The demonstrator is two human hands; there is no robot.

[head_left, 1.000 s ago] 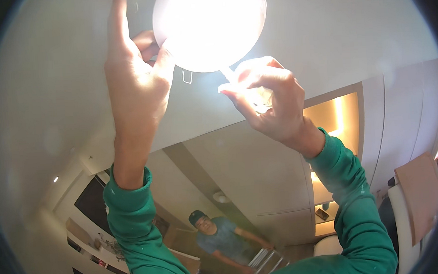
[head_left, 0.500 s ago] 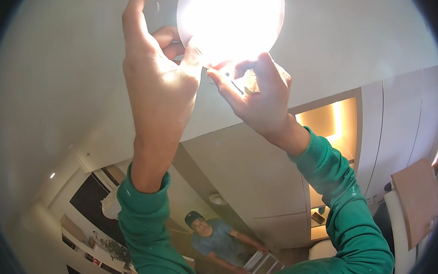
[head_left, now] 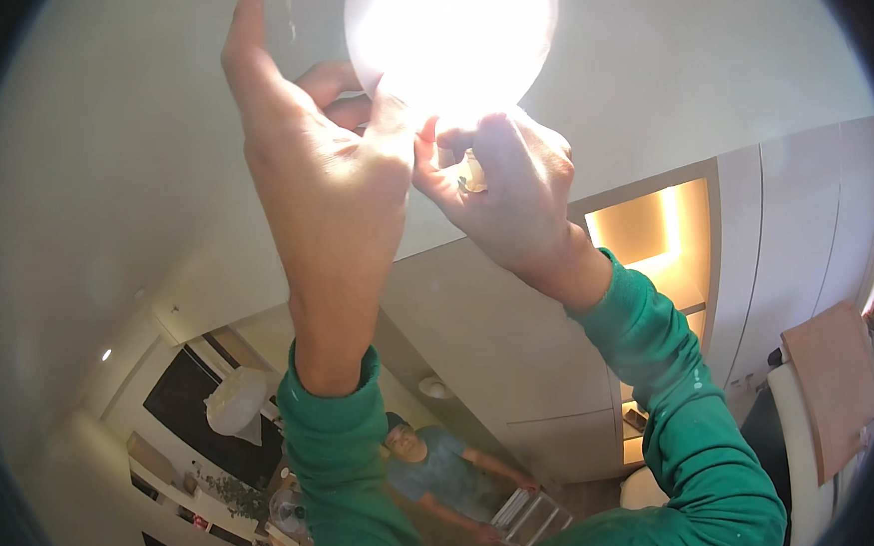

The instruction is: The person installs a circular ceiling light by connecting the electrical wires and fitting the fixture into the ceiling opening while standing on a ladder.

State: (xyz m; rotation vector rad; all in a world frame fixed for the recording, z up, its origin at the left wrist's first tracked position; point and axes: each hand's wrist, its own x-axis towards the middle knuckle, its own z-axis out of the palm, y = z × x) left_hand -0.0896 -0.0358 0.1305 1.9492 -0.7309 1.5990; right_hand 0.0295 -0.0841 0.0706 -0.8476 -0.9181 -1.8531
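A round lamp (head_left: 457, 32), lit so brightly that its face is washed out, is at the upper edge of the view against the ceiling (head_left: 685, 68). The left hand (head_left: 326, 170) appears to grip its lower-left rim, thumb in front and bent fingers behind, while the index finger reaches up, apart from the lamp. The right hand (head_left: 522, 193) is curled just below the lower rim, thumb and fingertips drawn together beside the left thumb; a pale-yellow patch (head_left: 471, 173) shows inside the curl (glare hides what, if anything, is pinched there).

As for progress, the lamp is shining, so I judge that power already reaches it. Whether its rim sits flush with the ceiling or hangs free I cannot tell. With both hands at the rim, the handling looks unfinished; the view does not settle how much is left.

Beyond the green sleeves (head_left: 344, 469), a co-worker (head_left: 434, 473) in a blue-grey shirt stands below, hands at a metal stepladder (head_left: 534, 519). To the right, a lit niche (head_left: 644, 225) opens beside pale panels (head_left: 501, 339).
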